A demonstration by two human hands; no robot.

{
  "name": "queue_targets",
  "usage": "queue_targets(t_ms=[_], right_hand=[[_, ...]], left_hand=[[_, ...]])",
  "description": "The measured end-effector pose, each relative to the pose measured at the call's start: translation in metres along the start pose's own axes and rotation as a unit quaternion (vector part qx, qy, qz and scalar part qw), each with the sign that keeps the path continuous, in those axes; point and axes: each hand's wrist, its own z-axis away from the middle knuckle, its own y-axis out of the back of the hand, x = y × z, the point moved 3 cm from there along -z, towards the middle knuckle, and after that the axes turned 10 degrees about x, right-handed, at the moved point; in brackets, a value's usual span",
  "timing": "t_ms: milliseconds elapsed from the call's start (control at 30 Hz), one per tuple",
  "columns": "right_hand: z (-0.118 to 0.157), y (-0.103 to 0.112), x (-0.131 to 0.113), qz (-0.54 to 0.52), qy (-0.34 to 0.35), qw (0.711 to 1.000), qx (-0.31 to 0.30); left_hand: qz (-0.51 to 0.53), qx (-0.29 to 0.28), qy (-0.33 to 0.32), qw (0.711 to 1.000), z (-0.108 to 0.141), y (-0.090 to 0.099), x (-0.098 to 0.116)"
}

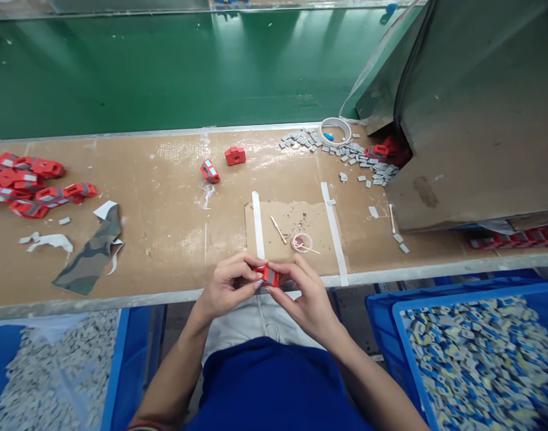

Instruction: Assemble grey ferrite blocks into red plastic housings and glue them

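Between my two hands is a small red toy car body point(268, 276) with a grey stripe, held at the table's front edge. My left hand point(231, 281) pinches its left end, and my right hand point(304, 293) grips its right end with thumb and fingers. Just beyond them on a taped cardboard sheet point(274, 215) stand a small round cup point(301, 242) with a thin stick in it and a pale stick point(278, 230). Farther off lie two more red pieces, one striped point(210, 171) and one plain point(235, 156).
Red car bodies point(23, 179) pile up at left, near a camouflage cloth strip point(92, 254). Grey small pieces point(359, 158) and a tape roll point(335, 131) lie at back right, beside a large box point(475, 120). Blue bins point(134, 347) point(402, 335) of small parts flank me below the table.
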Motion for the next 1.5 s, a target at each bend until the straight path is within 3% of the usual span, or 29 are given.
queue_targets(t_ms=[233,367,533,633,800,967,1067,1200,1300,1333,1400,1467,1500], right_hand=[[0.002,0.000,0.001,0.014,0.038,0.999,-0.009],[0.007,-0.003,0.010,-0.079,-0.045,0.996,0.026],[0.018,-0.013,0.018,-0.218,-0.152,0.961,0.071],[0.018,-0.010,0.013,-0.146,-0.108,0.980,0.084],[0.011,0.002,-0.002,-0.018,0.007,0.998,0.059],[0.011,0.001,0.000,0.012,0.001,1.000,0.019],[0.012,-0.005,0.003,0.014,-0.016,0.999,0.024],[0.013,-0.005,0.000,-0.001,-0.028,0.999,0.041],[0.025,0.018,-0.001,-0.003,-0.052,0.998,0.036],[0.032,0.031,0.000,0.004,-0.062,0.997,0.044],[0.051,0.070,0.008,0.042,-0.083,0.991,0.097],[0.070,0.122,0.022,0.121,-0.093,0.967,0.203],[0.077,0.150,0.030,0.178,-0.092,0.942,0.268]], left_hand=[[-0.004,-0.007,-0.027,1.000,0.000,0.001,0.004],[0.040,-0.014,0.018,0.999,0.002,-0.001,0.000],[0.053,-0.014,0.055,0.997,0.006,-0.004,-0.007],[0.014,0.003,0.020,1.000,0.004,-0.002,-0.005],[-0.007,-0.035,0.002,0.999,0.000,-0.003,0.002],[-0.035,-0.063,-0.010,0.997,0.000,-0.002,0.001],[-0.073,-0.068,-0.028,0.995,0.000,-0.003,0.002],[-0.125,-0.102,0.000,0.987,-0.003,-0.005,0.007],[-0.189,-0.147,-0.020,0.971,-0.018,0.013,0.013],[-0.237,-0.119,-0.043,0.963,-0.030,0.025,0.014],[-0.362,-0.002,-0.086,0.928,-0.065,0.055,0.011],[-0.464,0.041,-0.148,0.873,-0.103,0.075,0.003],[-0.491,0.062,-0.157,0.855,-0.120,0.081,-0.002]])
